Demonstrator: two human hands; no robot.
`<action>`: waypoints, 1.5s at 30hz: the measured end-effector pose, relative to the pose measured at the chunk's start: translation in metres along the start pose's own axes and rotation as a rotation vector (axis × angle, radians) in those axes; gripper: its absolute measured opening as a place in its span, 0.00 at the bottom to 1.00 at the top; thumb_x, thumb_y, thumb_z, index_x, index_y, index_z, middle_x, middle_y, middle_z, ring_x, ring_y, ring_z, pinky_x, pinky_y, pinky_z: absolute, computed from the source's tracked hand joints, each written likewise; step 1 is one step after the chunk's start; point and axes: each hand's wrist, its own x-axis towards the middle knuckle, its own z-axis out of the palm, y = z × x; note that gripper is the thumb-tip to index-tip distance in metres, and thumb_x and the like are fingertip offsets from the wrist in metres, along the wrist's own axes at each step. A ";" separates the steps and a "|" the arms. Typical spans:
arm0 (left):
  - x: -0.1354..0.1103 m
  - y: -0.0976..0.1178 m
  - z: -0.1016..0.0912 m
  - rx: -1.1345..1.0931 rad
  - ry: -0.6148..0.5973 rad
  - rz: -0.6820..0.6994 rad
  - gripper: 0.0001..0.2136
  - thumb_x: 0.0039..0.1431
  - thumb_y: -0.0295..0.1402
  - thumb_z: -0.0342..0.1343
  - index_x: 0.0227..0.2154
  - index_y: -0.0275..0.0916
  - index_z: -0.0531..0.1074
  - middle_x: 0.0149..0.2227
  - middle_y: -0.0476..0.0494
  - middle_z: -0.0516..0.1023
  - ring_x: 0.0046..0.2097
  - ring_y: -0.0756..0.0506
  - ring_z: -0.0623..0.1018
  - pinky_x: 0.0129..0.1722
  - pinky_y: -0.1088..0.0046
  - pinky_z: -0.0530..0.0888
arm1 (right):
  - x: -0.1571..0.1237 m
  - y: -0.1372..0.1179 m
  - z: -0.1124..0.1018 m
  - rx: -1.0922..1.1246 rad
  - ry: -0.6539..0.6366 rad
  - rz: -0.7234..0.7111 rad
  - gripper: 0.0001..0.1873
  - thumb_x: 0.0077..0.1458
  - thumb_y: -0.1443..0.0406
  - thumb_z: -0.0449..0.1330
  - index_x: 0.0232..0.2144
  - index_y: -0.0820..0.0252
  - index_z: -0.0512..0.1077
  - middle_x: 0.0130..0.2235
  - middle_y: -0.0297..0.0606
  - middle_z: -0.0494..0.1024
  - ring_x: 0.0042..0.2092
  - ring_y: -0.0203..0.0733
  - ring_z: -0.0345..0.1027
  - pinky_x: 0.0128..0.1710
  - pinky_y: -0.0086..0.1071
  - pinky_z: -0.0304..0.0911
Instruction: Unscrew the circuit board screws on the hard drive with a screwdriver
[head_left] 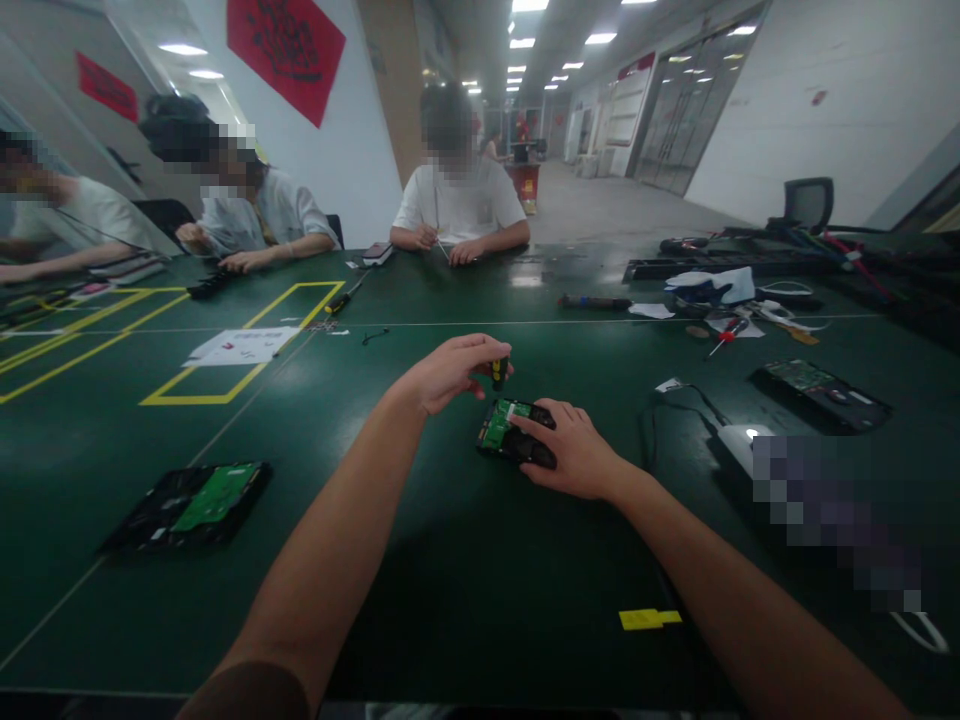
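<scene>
a hard drive [498, 424] lies on the green table [450, 580] in front of the person, its green circuit board facing up. the right hand [574, 452] grips its right part, index finger on the board, and hides that end. the left hand [459, 372] is closed round a black-and-yellow screwdriver [499, 374], held upright above the drive's far edge; whether its tip touches, i cannot tell. a yellow tag [648, 619] lies on the near side, by the right forearm. further out, a second hard drive [214, 497] sits to the left, a third [821, 392] to the right, past a thin black cable [699, 388] and a partly blurred white device [739, 447]. beyond are a red-handled screwdriver [727, 336] among scraps, printed sheets [244, 346] over yellow tape outlines [195, 401], and three co-workers seated across the table.
</scene>
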 end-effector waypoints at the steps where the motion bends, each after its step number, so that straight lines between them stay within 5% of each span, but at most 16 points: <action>1: 0.000 0.000 0.000 -0.031 -0.004 -0.001 0.15 0.56 0.44 0.62 0.38 0.37 0.73 0.39 0.38 0.79 0.38 0.45 0.77 0.24 0.75 0.69 | 0.000 0.000 0.000 -0.001 0.002 -0.001 0.40 0.54 0.46 0.61 0.67 0.41 0.57 0.63 0.47 0.57 0.60 0.62 0.54 0.57 0.55 0.52; 8: 0.003 -0.002 0.001 -0.115 -0.003 -0.005 0.11 0.57 0.39 0.59 0.36 0.35 0.72 0.38 0.36 0.80 0.39 0.44 0.79 0.29 0.73 0.72 | 0.000 0.000 -0.001 -0.003 -0.001 -0.008 0.40 0.54 0.47 0.61 0.67 0.42 0.57 0.63 0.48 0.58 0.60 0.62 0.55 0.56 0.55 0.52; 15: 0.003 -0.002 -0.008 0.110 0.126 0.022 0.13 0.58 0.42 0.59 0.37 0.37 0.79 0.37 0.41 0.77 0.32 0.50 0.73 0.23 0.78 0.66 | 0.000 0.002 0.000 0.007 -0.010 -0.002 0.40 0.55 0.46 0.60 0.67 0.41 0.56 0.63 0.47 0.58 0.60 0.62 0.54 0.57 0.55 0.51; 29: 0.004 -0.003 -0.010 -0.035 0.064 -0.062 0.16 0.59 0.43 0.57 0.42 0.37 0.77 0.46 0.34 0.79 0.32 0.45 0.81 0.24 0.73 0.70 | 0.000 0.001 -0.001 0.003 -0.023 0.013 0.41 0.55 0.45 0.60 0.67 0.41 0.55 0.64 0.47 0.57 0.61 0.63 0.53 0.58 0.56 0.50; 45: 0.004 -0.004 -0.009 -0.124 -0.067 -0.069 0.16 0.61 0.43 0.55 0.41 0.35 0.76 0.44 0.36 0.79 0.33 0.46 0.80 0.32 0.70 0.75 | 0.000 0.000 -0.002 -0.002 -0.017 0.005 0.40 0.54 0.45 0.60 0.67 0.41 0.56 0.64 0.47 0.57 0.60 0.63 0.54 0.56 0.56 0.52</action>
